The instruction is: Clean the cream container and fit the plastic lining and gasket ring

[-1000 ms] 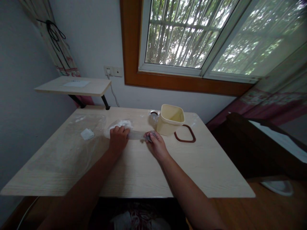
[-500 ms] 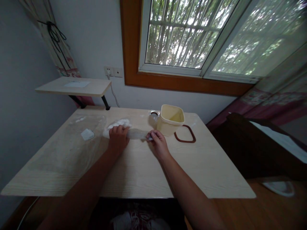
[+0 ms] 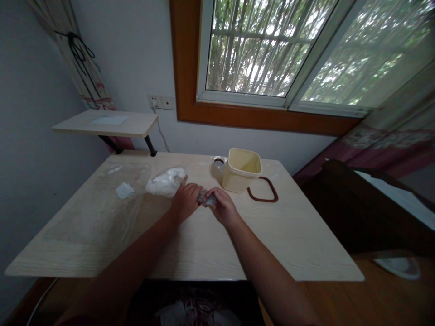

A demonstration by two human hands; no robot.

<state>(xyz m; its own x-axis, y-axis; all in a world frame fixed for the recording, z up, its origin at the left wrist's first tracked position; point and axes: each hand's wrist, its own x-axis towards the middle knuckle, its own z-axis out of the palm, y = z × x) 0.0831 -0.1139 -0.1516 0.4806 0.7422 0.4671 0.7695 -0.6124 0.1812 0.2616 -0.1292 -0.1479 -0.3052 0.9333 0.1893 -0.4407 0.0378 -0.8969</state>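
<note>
One translucent wad (image 3: 208,200) is pinched in the right hand (image 3: 224,207). The half-curled left hand (image 3: 186,200) touches it, grip unclear.

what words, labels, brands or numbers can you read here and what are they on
No readable text anywhere.
White sheet on the raised shelf: faint marks, too small to read.
Cream square tub: no lettering visible.
Crumpled plastic in the right hand: no print can be made out.

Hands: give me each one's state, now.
Left hand: at the crumpled plastic; whether it grips cannot be told.
Right hand: closed, holding the crumpled plastic.
</note>
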